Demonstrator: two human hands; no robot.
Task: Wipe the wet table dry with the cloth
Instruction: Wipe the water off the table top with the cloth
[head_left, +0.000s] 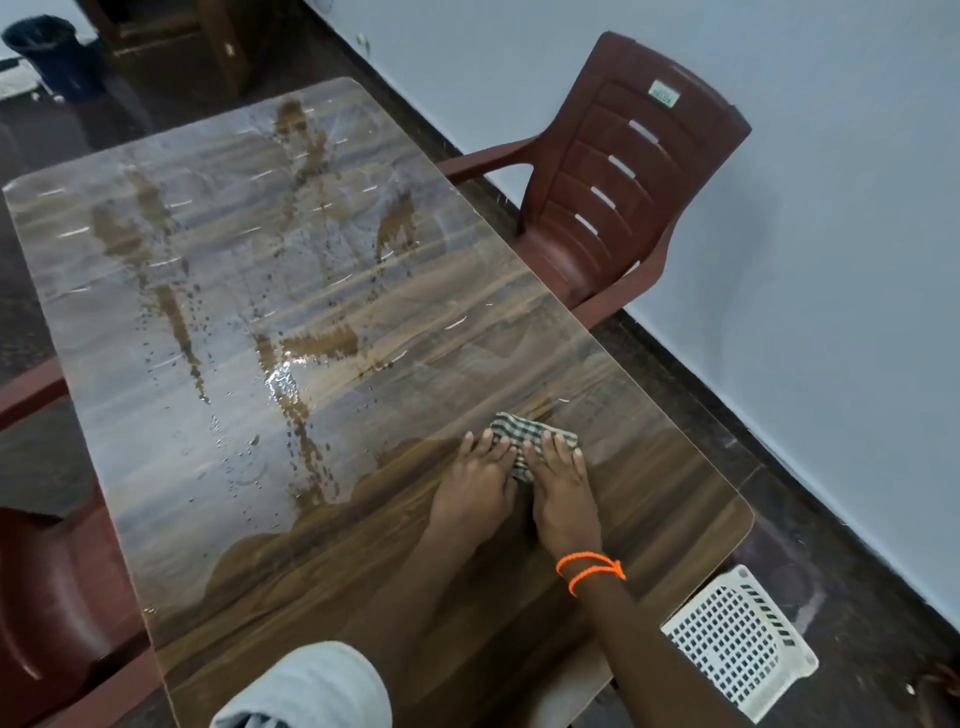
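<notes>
Nearest the camera is a pale grey sleeve (311, 686) at the bottom edge, with two bare forearms reaching out from it over the table (363, 597). Around the right wrist sits an orange cord bracelet (589, 569). Both hands lie flat, side by side, on a small checked cloth (530, 434) towards the near right part of the tabletop. The left hand (475, 488) presses down with straight fingers on the cloth's left end, and the right hand (561, 491) does the same on its right end; neither is curled round it, so the cloth is pinned under flat palms rather than grasped.

Wood-patterned and glossy, the table carries streaks, puddles and scattered drops of water (291, 384) over its middle and far left, while the strip nearest the person looks darker and free of drops.

On the right, by the pale wall, stands a brown plastic chair (623, 171). Down on the floor at the near right is a white perforated basket (737, 642). A dark bin (47, 52) stands in the far left corner.
</notes>
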